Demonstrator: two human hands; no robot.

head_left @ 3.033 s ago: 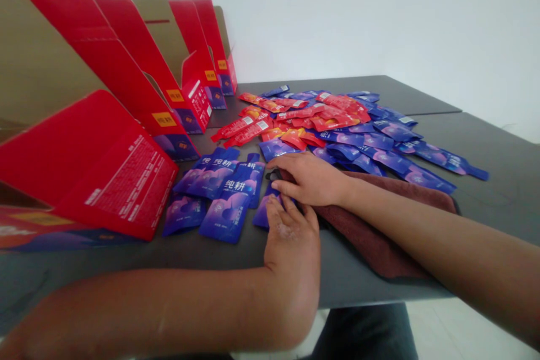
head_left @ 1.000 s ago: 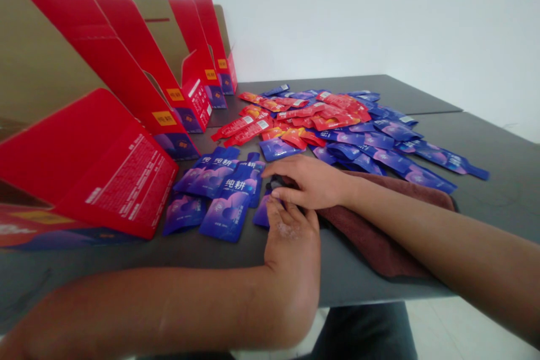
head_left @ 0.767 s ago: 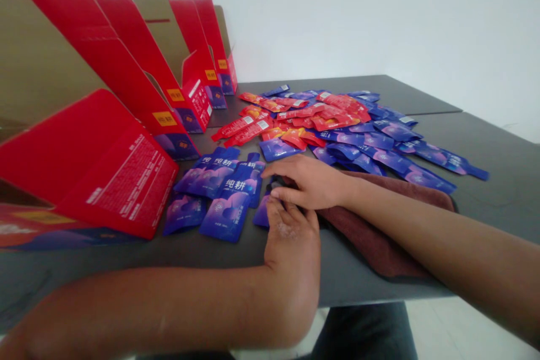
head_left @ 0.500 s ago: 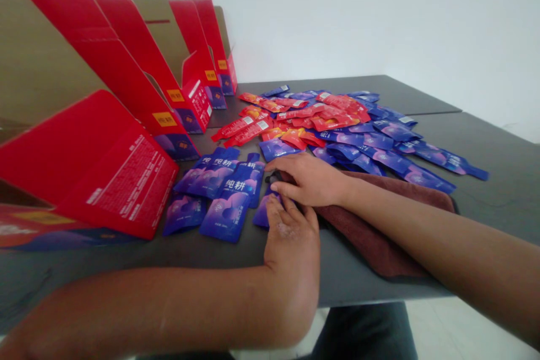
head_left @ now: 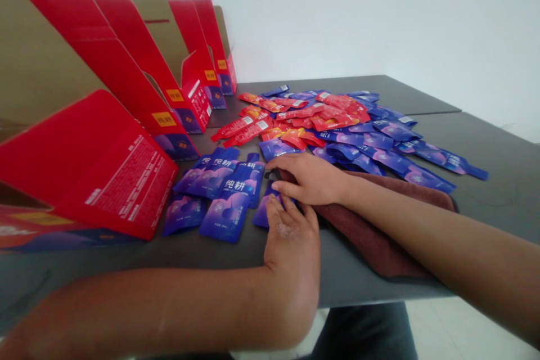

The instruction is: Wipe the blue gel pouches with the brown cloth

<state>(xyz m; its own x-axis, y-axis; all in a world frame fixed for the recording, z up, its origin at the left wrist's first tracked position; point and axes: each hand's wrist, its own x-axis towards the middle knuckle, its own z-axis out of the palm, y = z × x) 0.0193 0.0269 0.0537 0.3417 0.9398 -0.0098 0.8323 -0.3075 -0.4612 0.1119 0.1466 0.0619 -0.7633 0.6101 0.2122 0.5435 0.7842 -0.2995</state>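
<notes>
My left hand rests on the table with its fingers stretched forward, over a blue-purple sachet that is partly covered. Just beyond it, my right hand curls round a small black object, most of which is hidden, so its kind is unclear. The two hands touch, and the left fingertips disappear near the right thumb. Beside them on the left lies a small group of blue-purple sachets, overlapping and face up. A brown cloth lies under my right forearm.
Several red cardboard boxes with raised flaps stand in a row along the left side of the grey table. Behind my hands spreads a heap of red sachets and blue sachets. A white wall rises behind the table.
Almost nothing differs. My right hand has shifted very slightly, and a little more of the black object shows between its fingers and thumb.
</notes>
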